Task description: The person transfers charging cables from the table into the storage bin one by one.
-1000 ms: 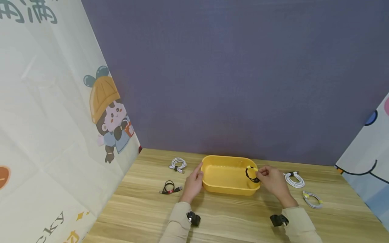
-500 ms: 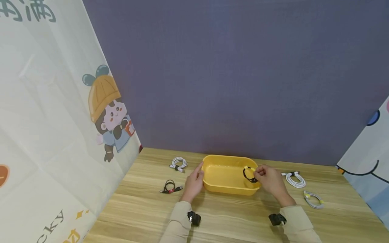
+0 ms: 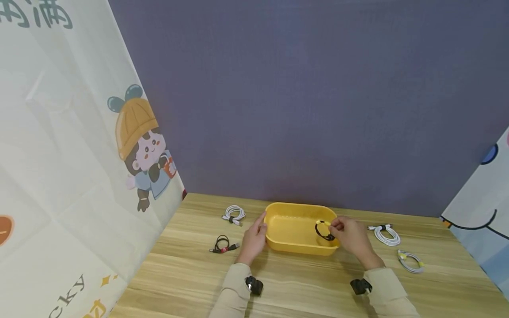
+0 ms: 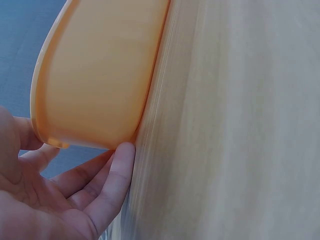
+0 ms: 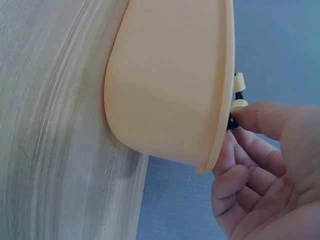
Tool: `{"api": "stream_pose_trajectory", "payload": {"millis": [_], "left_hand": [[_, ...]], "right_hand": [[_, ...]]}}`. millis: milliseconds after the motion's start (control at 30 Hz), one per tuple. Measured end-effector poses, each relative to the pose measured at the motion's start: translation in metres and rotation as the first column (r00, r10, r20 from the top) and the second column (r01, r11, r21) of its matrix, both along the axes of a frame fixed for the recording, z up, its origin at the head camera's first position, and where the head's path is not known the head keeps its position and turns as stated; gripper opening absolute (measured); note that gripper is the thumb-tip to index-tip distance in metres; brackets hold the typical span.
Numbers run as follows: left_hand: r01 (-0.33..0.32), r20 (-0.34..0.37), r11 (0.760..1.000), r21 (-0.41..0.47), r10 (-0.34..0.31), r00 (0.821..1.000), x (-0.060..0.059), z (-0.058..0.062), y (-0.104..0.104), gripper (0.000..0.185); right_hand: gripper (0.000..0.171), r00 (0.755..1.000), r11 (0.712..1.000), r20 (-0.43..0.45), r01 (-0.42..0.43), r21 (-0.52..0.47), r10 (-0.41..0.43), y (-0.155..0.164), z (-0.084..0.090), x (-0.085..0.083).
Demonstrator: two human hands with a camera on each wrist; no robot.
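Observation:
A yellow plastic tub (image 3: 294, 249) stands on the wooden table (image 3: 302, 287). My right hand (image 3: 350, 236) pinches a coiled black cable with a yellow tie (image 3: 324, 230) over the tub's right end. In the right wrist view the fingers (image 5: 260, 125) hold the cable (image 5: 237, 95) just past the tub's rim (image 5: 227, 100). My left hand (image 3: 252, 240) rests open against the tub's left end; in the left wrist view its fingers (image 4: 112, 175) touch the tub wall (image 4: 95, 75).
A white coiled cable (image 3: 233, 215) and a black cable with a red tie (image 3: 222, 244) lie left of the tub. Two more white coils (image 3: 385, 234) (image 3: 410, 261) lie to its right. Printed curtains hang at both sides, a purple wall behind.
My right hand has carried the black cable slightly left and down, from the tub's right rim to over its inside. The left hand has stayed against the tub.

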State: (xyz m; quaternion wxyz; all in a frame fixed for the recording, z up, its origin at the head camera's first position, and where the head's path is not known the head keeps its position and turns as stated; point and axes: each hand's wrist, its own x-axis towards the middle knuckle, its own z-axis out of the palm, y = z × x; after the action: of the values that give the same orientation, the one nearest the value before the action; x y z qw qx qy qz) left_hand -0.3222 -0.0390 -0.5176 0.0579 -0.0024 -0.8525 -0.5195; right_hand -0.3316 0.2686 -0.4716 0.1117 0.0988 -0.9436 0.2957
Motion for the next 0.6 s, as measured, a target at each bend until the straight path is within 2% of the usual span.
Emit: {"api": "stream_pose_trajectory", "payload": {"millis": [200, 600], "left_hand": [[-0.003, -0.012, 1.0, -0.004, 0.003, 1.0, 0.0, -0.001, -0.001, 0.046], [0.004, 0.003, 1.0, 0.003, -0.004, 1.0, 0.001, 0.001, -0.004, 0.046]], "right_hand": [[0.007, 0.999, 0.999, -0.02, -0.034, 0.013, 0.034, -0.005, 0.0, -0.001], [0.006, 0.998, 0.997, 0.045, -0.046, 0.059, 0.043, -0.014, -0.001, -0.002]]}}
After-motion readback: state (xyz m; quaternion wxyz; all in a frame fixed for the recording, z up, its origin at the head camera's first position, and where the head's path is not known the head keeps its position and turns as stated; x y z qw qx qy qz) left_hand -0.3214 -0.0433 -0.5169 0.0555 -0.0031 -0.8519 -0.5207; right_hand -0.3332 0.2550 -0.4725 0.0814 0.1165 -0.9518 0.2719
